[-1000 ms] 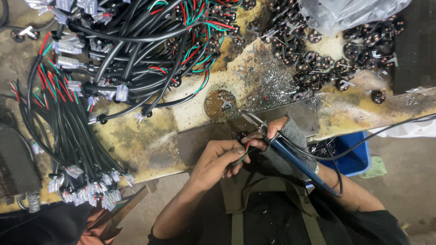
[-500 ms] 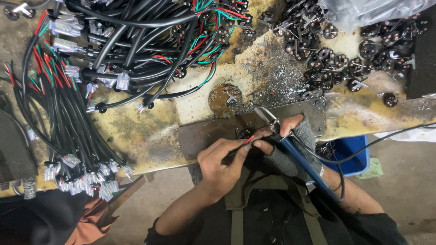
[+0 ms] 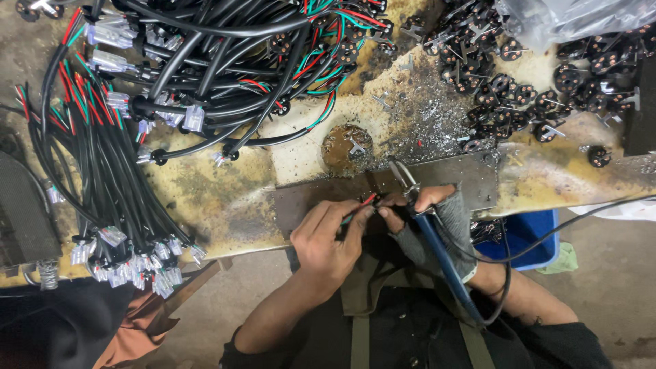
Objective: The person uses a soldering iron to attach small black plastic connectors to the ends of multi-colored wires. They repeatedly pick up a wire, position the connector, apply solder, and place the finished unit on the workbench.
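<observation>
Looking down from the head camera, I've got a dark apron nearest me, bare concrete floor on either side of it, and a blue bin [image 3: 529, 239] tucked under the bench edge on the right. The bench [image 3: 205, 198] itself is stained yellow-brown and scorched, with a dull metal plate [image 3: 465, 179] laid along its near edge.

On that plate, my left hand [image 3: 328, 236] pinches a thin red and green wire end [image 3: 365, 201] between thumb and fingertips, grip narrow and closed on it. My right hand [image 3: 427, 212], in a grey fingerless glove, is wrapped around the blue handle of a soldering iron [image 3: 437, 253], tip angled up and away just beside the wire. Its black cord loops off to the right.

Further out: solder splatter and a round burnt patch [image 3: 348, 145]. On the left, a black cable bundle [image 3: 109, 184] with white connectors; far right, a heap of small round black parts [image 3: 533, 96] under a clear plastic bag.

Against half a second ago, both hands sit in the same spot on the plate, the pinch and the iron unchanged; only the view has drifted slightly.
</observation>
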The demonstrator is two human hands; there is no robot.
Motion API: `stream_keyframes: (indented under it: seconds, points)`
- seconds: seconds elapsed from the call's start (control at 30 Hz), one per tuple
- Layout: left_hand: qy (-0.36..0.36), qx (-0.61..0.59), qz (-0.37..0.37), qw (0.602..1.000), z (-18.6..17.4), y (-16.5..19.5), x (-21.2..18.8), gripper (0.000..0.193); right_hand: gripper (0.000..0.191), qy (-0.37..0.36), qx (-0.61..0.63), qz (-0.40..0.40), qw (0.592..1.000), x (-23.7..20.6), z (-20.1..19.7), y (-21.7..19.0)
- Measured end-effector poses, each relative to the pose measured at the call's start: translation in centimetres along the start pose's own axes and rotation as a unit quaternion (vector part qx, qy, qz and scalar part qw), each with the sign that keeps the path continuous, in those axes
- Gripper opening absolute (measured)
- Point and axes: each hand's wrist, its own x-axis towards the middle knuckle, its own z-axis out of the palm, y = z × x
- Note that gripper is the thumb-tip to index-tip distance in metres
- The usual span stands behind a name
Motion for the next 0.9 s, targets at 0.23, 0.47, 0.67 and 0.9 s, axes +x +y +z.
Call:
stream_keyframes:
  seconds: [0.23, 0.47, 0.67, 0.9]
  points:
    - [0.024, 0.096, -0.066, 0.993, -0.8, -0.6, 3.2, 0.011, 0.042, 0.057, 0.15, -0.016, 0.987, 0.1, -1.9, -0.1]
    - [-0.071, 0.059, -0.129, 0.987, -1.2, -0.3, 4.6, 0.015, 0.038, -0.124, 0.211, 0.008, 0.97, 0.6, -3.4, 0.5]
    - [-0.094, -0.052, -0.104, 0.989, -2.1, 0.3, 2.0, 0.007, 0.038, -0.102, 0.154, -0.114, 0.976, 2.2, -3.4, -0.4]
    - [-0.094, -0.03, -0.09, 0.991, -0.7, -0.5, 0.0, 0.01, 0.044, 0.045, 0.108, -0.018, 0.993, -1.3, -1.7, 0.5]
